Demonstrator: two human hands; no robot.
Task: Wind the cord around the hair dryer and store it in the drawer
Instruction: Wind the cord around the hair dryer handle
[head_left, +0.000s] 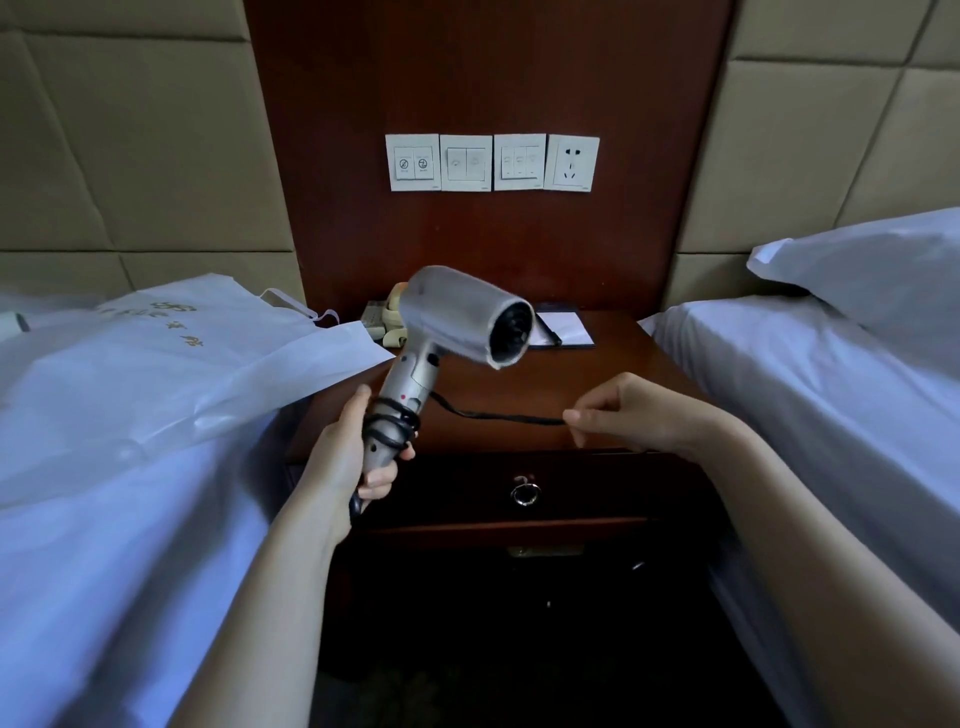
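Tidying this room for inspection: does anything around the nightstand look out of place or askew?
Yes. A white plastic bag lies spread over the left bed, its corner reaching the nightstand. The socket plate sits slightly tilted beside the switches, though the wide lens may exaggerate that.

Both bare forearms reach forward. The left grip (356, 457) curls round the hair dryer (457, 317) handle, thumb pointing up. To its right, the right grip (626, 413) is palm down and pinches the cord (498, 415) between thumb and forefinger.
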